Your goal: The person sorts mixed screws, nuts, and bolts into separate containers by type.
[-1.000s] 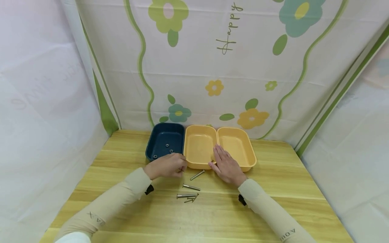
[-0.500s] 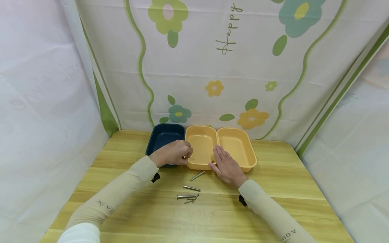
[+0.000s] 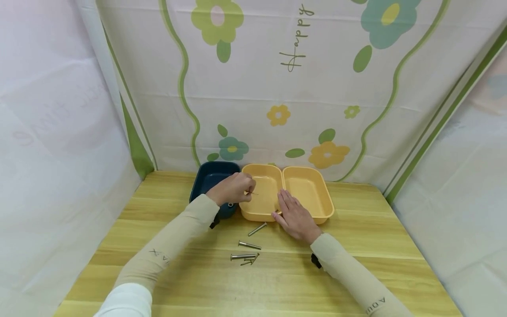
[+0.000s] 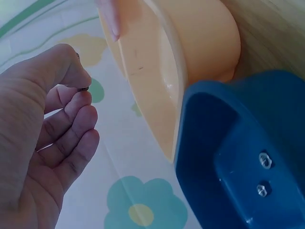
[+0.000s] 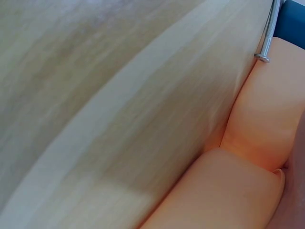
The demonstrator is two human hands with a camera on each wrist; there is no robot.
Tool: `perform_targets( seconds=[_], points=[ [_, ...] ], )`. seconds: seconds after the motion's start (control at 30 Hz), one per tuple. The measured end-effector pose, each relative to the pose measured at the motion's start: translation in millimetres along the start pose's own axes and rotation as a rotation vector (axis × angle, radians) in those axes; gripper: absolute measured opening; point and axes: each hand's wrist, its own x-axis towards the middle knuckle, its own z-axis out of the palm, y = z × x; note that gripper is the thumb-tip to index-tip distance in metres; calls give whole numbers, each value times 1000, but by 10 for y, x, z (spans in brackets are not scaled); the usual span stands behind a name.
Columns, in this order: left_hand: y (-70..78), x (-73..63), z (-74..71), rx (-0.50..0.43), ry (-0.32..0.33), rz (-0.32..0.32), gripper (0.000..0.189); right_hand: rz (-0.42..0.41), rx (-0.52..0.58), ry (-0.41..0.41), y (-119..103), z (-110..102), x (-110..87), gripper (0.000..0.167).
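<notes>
My left hand is over the edge between the blue tray and the middle yellow tray. Its thumb and index finger pinch a small thin screw; in the left wrist view only a dark bit of the screw shows at the fingertips. My right hand lies with straight fingers across the adjoining rims of the middle and right yellow trays. Metal nuts lie in the blue tray, partly hidden by the left hand in the head view.
On the wooden table, in front of the trays, lie a bolt, a second bolt, a thicker bolt and several small screws. A patterned cloth wall stands right behind the trays.
My left hand has risen from the table in front of the trays, moving forward and right to the middle yellow tray with the screw. The right hand has stayed in place.
</notes>
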Motion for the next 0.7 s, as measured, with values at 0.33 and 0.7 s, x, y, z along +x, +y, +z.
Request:
perform_targets(
  seconds=[0.33, 0.7],
  points=[
    [-14, 93, 172, -50, 44, -185, 30, -2, 4, -9, -18, -17, 9, 77],
    [105, -93, 118, -45, 36, -157, 33, -1, 5, -17, -10, -28, -3, 78]
  ],
)
